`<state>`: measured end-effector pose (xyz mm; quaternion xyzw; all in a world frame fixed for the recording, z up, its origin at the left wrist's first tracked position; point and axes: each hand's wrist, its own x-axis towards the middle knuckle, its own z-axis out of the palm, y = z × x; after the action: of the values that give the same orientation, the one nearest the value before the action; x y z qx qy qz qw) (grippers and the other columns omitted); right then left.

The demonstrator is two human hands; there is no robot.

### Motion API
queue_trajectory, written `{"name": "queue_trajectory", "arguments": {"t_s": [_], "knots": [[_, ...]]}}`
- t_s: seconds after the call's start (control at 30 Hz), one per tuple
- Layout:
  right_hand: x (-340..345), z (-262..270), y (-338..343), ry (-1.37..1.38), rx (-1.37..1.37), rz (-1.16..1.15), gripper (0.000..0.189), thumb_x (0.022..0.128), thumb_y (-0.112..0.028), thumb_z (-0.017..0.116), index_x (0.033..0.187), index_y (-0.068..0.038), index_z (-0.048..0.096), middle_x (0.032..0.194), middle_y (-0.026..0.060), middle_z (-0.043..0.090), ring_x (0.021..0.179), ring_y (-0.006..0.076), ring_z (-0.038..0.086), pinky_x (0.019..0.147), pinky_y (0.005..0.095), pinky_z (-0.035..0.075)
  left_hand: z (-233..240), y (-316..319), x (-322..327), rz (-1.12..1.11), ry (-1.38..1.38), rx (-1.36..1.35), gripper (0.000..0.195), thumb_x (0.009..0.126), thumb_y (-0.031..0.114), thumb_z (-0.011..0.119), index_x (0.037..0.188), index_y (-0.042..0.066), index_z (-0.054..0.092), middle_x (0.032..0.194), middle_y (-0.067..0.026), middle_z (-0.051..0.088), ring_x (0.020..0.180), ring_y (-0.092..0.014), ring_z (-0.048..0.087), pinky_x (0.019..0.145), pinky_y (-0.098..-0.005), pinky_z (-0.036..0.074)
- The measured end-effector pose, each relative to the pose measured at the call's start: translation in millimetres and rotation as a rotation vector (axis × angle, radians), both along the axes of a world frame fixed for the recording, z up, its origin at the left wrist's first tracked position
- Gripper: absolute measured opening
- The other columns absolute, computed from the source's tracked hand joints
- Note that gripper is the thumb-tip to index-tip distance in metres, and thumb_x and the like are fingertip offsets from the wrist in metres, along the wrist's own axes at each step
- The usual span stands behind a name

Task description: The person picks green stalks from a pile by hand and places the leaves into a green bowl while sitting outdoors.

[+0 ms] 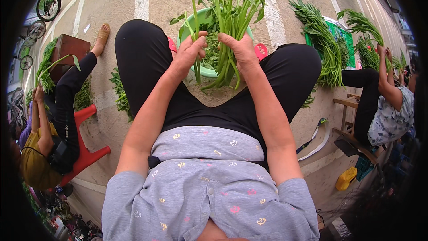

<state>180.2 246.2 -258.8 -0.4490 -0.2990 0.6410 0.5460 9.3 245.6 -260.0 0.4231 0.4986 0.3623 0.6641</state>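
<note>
My left hand [190, 53] grips a few long green stems [193, 10], leaves hanging at their upper ends. A thicker bunch of leafy green stems [234, 16], which looks like water spinach, is held in my right hand [241, 51], its thumb lying across the front. The cut ends of this bunch point down toward me. Both hands are above the near part of a light green plastic basin [250, 32] on the ground between my feet. Loose green leaves [214, 52] lie inside the basin, partly hidden by the stems and hands.
More greens lie on the paving by my left knee [121, 90]. At right, a large heap of stems [321, 43] rests partly on a green sack [349, 45]. People holding greens sit on both sides, one on a red plastic stool [85, 154]. A strap [314, 140] lies at right.
</note>
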Motion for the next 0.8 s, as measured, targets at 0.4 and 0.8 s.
{"name": "queue_trajectory", "arguments": {"t_s": [0.4, 0.8], "knots": [[-1, 5, -5, 0.040, -0.082, 0.083, 0.035, 0.074, -0.010, 0.068, 0.104, 0.000, 0.054, 0.084, 0.0056, 0.061, 0.067, 0.0126, 0.059, 0.058, 0.0243, 0.050, 4, -1, 3, -0.007, -0.128, -0.045, 0.044, 0.090, 0.017, 0.045, 0.131, 0.003, 0.035, 0.101, -0.0047, 0.055, 0.085, -0.011, 0.054, 0.072, -0.0239, 0.043], [-15, -5, -4, 0.135, -0.043, 0.168, 0.030, 0.076, -0.006, 0.065, 0.104, -0.001, 0.056, 0.092, 0.0057, 0.061, 0.075, 0.0129, 0.060, 0.065, 0.0258, 0.051, 8, 2, 5, -0.018, -0.522, -0.136, 0.045, 0.093, 0.027, 0.035, 0.131, 0.002, 0.037, 0.127, -0.0091, 0.046, 0.112, -0.018, 0.045, 0.096, -0.0356, 0.033]]}}
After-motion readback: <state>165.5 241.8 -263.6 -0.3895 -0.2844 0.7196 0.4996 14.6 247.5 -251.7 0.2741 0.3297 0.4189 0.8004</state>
